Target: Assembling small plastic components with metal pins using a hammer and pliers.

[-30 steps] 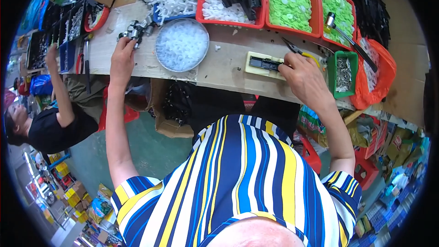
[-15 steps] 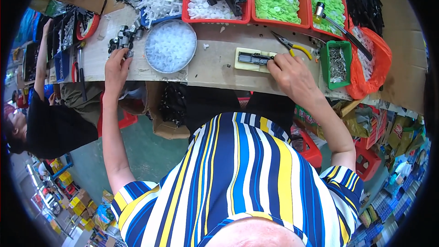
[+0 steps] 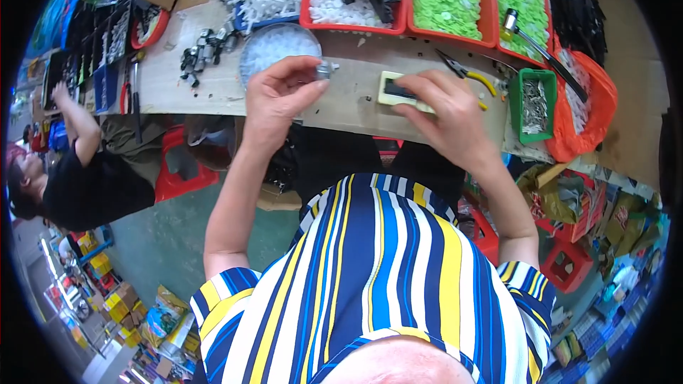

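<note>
On bench [image 3: 348,110], L fingers [image 3: 307,94] pinch metal pc. [image 3: 324,71], R fingers [image 3: 421,86] apart @ blk. strip [image 3: 392,88].

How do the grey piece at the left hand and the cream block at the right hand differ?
The grey piece looks metallic and much smaller; the cream block is pale and rectangular. The grey piece is pinched in the left hand; the cream block lies on the table. Each is at a hand.

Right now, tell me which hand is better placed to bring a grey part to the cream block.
Likely the left hand: it pinches a small grey part left of the cream block, while the right hand partly covers the black piece there.
</note>
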Demonstrator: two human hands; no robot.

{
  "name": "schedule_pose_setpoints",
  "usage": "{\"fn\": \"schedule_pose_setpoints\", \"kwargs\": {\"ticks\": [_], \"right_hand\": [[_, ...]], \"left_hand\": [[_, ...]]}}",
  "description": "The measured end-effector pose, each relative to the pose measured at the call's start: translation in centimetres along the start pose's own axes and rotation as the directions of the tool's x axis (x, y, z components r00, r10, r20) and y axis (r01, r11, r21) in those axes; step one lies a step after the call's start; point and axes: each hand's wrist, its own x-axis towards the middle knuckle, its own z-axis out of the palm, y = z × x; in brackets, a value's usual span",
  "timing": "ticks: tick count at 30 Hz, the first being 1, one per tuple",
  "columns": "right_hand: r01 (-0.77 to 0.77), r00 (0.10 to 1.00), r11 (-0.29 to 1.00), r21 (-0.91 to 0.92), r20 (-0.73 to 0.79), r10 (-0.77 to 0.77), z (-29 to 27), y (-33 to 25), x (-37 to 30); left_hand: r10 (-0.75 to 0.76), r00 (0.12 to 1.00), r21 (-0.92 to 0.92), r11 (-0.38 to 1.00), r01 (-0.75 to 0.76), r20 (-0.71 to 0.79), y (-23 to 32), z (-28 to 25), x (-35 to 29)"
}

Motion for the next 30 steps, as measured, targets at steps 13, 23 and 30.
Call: {"fn": "schedule_pose_setpoints", "kwargs": {"ticks": [13, 23, 30], "right_hand": [[-0.093, 0.987, 0.933, 0.347, -0.093, 0.133, -0.1, 0.8, 0.2], [-0.174, 0.984, 0.857, 0.485, 0.110, 0.137, -1.1, 2.3, -0.5], [-0.230, 0.970, 0.933, 0.278, -0.018, 0.244, 1.7, 3.2, -0.2]], "left_hand": [[-0.147, 0.925, -0.306, 0.915, 0.261, 0.350, -1.1, 7.5, 2.1], [-0.225, 0.813, -0.252, 0.877, 0.409, 0.538, -1.0, 7.0, 2.7], [0.183, 0.978, 0.349, 0.914, -0.207, 0.099, -2.0, 6.0, 2.0]]}}
